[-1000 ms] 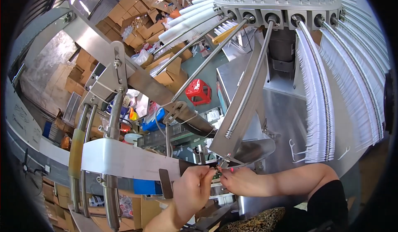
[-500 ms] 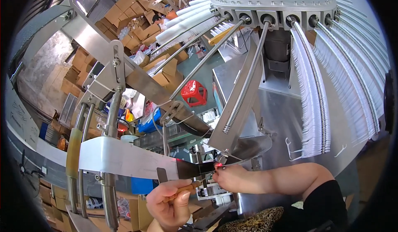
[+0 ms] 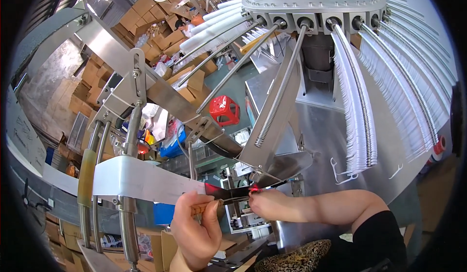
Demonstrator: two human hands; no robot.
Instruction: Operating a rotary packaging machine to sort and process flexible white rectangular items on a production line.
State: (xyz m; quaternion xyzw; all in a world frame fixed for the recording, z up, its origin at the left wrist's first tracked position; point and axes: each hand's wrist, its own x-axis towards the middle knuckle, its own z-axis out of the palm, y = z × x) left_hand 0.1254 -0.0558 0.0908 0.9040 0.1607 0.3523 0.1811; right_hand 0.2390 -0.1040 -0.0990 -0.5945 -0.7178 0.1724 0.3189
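My left hand [image 3: 197, 223] is closed around a brown wooden handle [image 3: 198, 209], with a thin metal shaft [image 3: 234, 199] running from it toward my right hand. The fingers of my right hand [image 3: 272, 205] are closed by the right end of a dark strip [image 3: 228, 193]; what they pinch is hidden. Red light shows on that dark piece near both hands. To its left, a wide white band [image 3: 146, 178] wraps a metal roller post [image 3: 127, 223] and reaches my left fingers.
Above my hands a slanted metal chute [image 3: 272, 111] carries a coiled rod. White floss picks [image 3: 357, 106] hang in rows from rods on the right; a loose floss pick [image 3: 340, 172] lies on the metal table [image 3: 321, 126]. A red stool [image 3: 224, 110] and cardboard boxes [image 3: 192, 88] stand beyond.
My left hand has risen slightly, bringing the wooden handle up against the band; the metal shaft now shows. My right hand stays by the dark strip. The view has shifted a little.
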